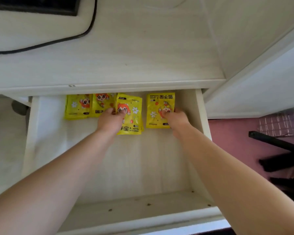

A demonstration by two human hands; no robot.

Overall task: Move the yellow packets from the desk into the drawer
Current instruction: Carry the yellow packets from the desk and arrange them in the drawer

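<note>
Inside the pale wooden drawer (200, 116), both hands (109, 121) pinch glossy, flat rectangular yellow packets (131, 119).

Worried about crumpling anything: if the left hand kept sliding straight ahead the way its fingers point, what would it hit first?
Probably the second packet from the left, just beyond the left hand, whose fingertips already touch it; depth is hard to judge.

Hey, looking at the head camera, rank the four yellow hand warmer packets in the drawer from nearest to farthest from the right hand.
1. Rightmost packet, touched by the right hand.
2. Tilted packet in the middle, under the left hand.
3. Second packet from the left, at the drawer's back.
4. Leftmost packet, farthest along the back.
</note>
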